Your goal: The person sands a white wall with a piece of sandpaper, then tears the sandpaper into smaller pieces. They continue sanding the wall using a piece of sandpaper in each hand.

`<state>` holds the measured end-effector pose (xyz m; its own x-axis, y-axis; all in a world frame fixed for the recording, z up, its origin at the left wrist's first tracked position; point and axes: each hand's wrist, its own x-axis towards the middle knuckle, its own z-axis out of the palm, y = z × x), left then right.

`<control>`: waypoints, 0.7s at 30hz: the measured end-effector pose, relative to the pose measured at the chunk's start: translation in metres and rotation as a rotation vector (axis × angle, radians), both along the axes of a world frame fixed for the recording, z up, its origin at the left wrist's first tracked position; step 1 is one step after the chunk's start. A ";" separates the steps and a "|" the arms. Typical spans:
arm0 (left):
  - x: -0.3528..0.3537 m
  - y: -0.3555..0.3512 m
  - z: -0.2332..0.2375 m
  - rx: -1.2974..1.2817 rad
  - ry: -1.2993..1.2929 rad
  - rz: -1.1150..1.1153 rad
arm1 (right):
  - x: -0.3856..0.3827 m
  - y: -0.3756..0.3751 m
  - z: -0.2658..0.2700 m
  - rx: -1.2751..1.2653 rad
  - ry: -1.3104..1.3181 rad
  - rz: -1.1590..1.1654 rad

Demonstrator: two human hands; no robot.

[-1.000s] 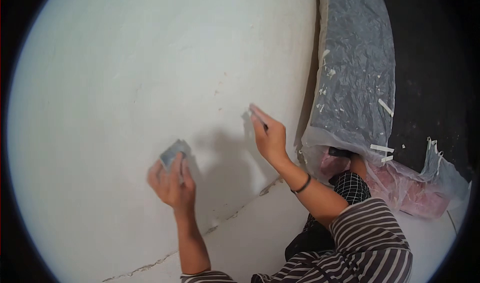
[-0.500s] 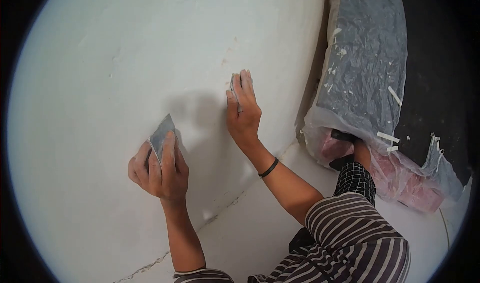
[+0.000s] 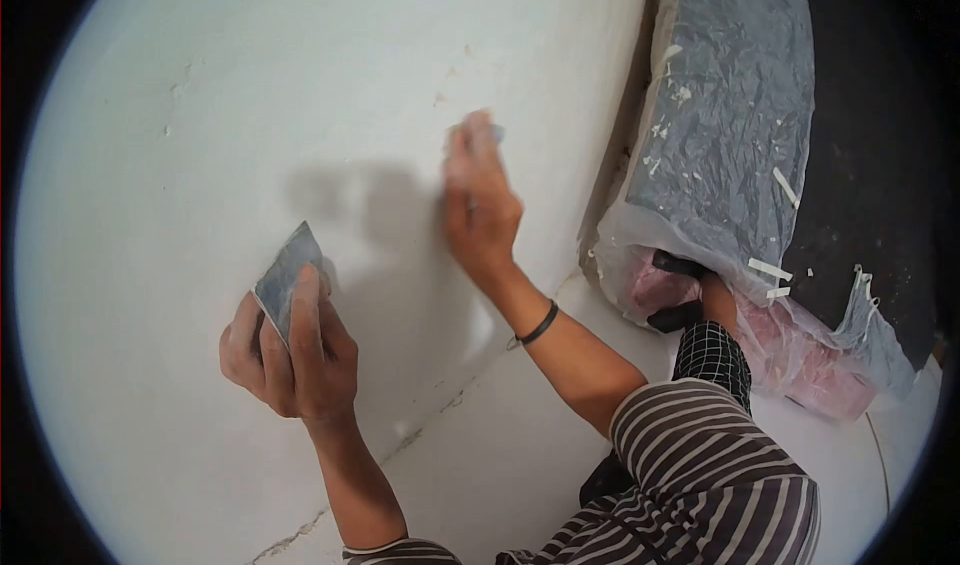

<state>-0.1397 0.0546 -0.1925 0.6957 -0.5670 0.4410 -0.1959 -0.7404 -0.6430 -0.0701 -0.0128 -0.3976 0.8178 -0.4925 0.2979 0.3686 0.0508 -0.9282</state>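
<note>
My left hand [image 3: 295, 355] is closed on a folded grey sheet that looks like sandpaper [image 3: 288, 277]. Thumb and fingers pinch it, and one pointed corner sticks up in front of the white wall [image 3: 300, 65]. To the right and higher up, my right hand [image 3: 482, 205] lies at the wall, its fingers close together and smeared by motion. A small bluish-grey edge [image 3: 498, 133] shows beside those fingertips; most of that piece is hidden under the hand. Faint reddish patches [image 3: 440, 98] mark the wall just above the right hand.
A long piece under grey plastic sheeting [image 3: 735, 115], dotted with white flakes, runs along the right. Below it lies a pink thing in clear plastic [image 3: 820, 375], near my leg in checked cloth [image 3: 712, 355]. A cracked seam [image 3: 410, 437] crosses the lower wall.
The view has shifted over the wall. My left hand appears farther left and slightly lower, still holding the sheet. My right hand appears higher and is now blurred.
</note>
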 end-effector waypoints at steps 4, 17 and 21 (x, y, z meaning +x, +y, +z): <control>-0.001 -0.001 0.001 -0.012 0.018 0.006 | 0.000 -0.006 -0.003 -0.015 -0.085 0.088; 0.000 -0.002 0.004 0.021 0.012 0.033 | 0.008 0.000 0.009 0.050 0.059 0.022; 0.001 -0.002 0.002 -0.003 0.016 0.031 | -0.005 -0.001 0.001 0.008 -0.041 0.073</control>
<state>-0.1388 0.0531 -0.1902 0.7200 -0.5435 0.4316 -0.1829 -0.7485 -0.6374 -0.0748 -0.0140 -0.3966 0.8390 -0.4341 0.3282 0.4013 0.0861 -0.9119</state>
